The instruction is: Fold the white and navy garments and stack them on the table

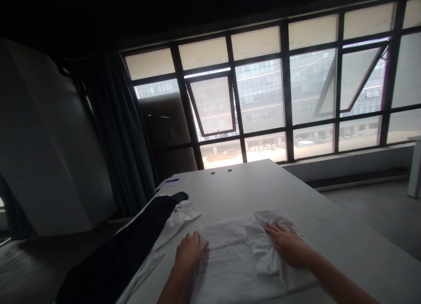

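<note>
A white cloth garment [226, 269], probably a shirt, lies partly folded at the near part of the white table, with its left and upper edges fairly straight. My left hand [190, 252] rests at its left edge, fingers apart and slightly bent, thumb over the cloth. On the right, my right hand [291, 246] lies flat with spread fingers on a bunched, folded-over part of the cloth [263, 247], which looks like a sleeve. The garment's near edge runs out of the picture.
Dark navy clothing [121, 247] with white cloth [179, 214] beside it lies along the left side of the table [237, 190]. Paper with a pen [172, 180] is at the far left corner. Two round inserts sit near the far edge. Beyond are a curtain [115, 133] and windows.
</note>
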### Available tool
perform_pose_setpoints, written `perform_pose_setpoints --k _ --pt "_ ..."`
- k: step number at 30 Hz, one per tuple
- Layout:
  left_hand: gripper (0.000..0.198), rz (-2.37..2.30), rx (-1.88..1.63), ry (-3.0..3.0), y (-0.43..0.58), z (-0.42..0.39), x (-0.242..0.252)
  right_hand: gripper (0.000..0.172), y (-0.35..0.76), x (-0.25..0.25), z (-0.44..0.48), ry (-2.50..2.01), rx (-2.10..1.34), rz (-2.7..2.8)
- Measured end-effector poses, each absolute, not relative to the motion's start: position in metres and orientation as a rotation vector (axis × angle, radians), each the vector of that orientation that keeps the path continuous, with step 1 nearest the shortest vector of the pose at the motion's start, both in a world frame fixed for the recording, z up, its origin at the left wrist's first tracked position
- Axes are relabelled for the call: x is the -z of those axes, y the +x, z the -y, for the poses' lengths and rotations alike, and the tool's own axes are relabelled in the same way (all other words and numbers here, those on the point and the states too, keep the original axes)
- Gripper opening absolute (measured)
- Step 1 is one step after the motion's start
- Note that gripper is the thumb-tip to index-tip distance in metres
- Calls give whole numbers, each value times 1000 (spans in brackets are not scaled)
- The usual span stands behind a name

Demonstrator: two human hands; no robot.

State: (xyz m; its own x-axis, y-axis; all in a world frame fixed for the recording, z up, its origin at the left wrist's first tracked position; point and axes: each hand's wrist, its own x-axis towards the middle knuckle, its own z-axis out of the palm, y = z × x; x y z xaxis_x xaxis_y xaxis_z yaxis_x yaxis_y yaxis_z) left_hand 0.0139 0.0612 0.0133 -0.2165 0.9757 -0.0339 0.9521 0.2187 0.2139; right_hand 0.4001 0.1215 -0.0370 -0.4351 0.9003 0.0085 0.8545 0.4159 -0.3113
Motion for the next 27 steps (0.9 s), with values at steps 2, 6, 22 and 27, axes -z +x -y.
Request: perform_pose_setpoints --k 2,6,22,27 --pt "51 -2338 -226 1793 8 -64 -10 67 394 36 -119 -1631 -275 2392" --pt "65 -2178 -298 1751 21 -69 -4 61 373 46 -108 -1390 -300 2435" --pt "79 -1536 -678 1506 19 -51 -62 66 366 38 -87 -1194 -534 2585" --pt "84 -1272 -856 1370 13 -35 -103 65 360 16 -83 -1091 -852 2482"
